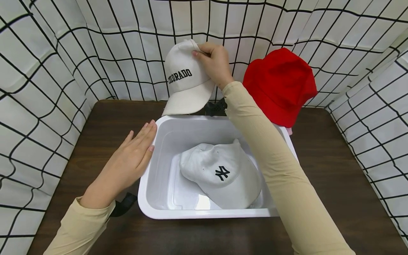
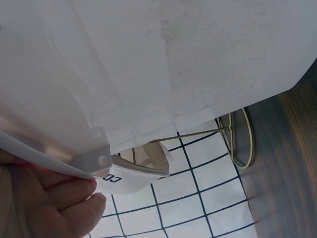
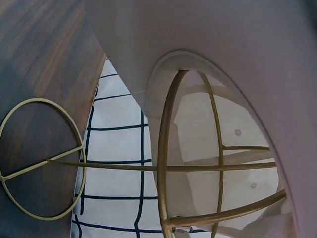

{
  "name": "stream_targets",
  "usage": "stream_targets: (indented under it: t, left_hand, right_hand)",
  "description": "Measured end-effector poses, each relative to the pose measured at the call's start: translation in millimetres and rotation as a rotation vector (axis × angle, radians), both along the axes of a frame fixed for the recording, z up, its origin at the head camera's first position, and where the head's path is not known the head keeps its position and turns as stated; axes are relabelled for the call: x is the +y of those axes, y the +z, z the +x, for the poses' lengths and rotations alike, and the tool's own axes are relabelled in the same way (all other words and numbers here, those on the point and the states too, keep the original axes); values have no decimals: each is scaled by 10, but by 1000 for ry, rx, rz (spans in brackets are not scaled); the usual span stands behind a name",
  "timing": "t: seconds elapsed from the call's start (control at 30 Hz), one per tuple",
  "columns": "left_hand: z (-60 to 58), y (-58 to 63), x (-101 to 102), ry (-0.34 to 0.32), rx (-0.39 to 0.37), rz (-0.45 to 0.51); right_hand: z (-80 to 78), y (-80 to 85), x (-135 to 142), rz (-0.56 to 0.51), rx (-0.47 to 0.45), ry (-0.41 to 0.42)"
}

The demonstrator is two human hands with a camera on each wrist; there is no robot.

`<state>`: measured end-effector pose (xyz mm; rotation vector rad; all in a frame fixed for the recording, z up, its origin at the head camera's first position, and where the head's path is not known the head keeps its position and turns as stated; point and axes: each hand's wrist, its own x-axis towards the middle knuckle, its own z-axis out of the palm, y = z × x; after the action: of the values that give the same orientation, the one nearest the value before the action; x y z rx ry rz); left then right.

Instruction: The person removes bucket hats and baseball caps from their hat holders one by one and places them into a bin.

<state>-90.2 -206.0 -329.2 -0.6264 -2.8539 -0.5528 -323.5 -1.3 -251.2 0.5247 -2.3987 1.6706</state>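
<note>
My right hand (image 1: 215, 62) pinches the crown of a white cap (image 1: 186, 79) lettered COLORADO. That cap sits at the back, over a gold wire hat stand (image 3: 163, 148) whose curved wires show inside it in the right wrist view. My left hand (image 1: 127, 161), fingers straight and together, lies against the left rim of a white plastic basin (image 1: 148, 191). From the left wrist, its fingers (image 2: 74, 193) show alongside the basin's rim. Inside the basin lies a second white cap (image 1: 220, 173) with a black NY logo, brim toward the front right.
A red bucket hat (image 1: 280, 85) stands behind the basin's back right corner, partly behind my right sleeve (image 1: 283, 170). A bit of pink (image 1: 289, 131) shows below it. Black wire grid panels (image 1: 127, 46) with white backing enclose the brown wooden table (image 1: 95, 141).
</note>
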Motion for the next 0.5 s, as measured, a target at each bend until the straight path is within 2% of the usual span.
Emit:
stream_targets:
  t: [0.23,0.5]
  left_hand:
    - [1,13,-3,3,-2,-7]
    - [8,12,0,4,-8,-4]
  right_hand:
    - [-42,-18,31,-187,-93,11]
    - [-63,16,-9,-228,-79,8]
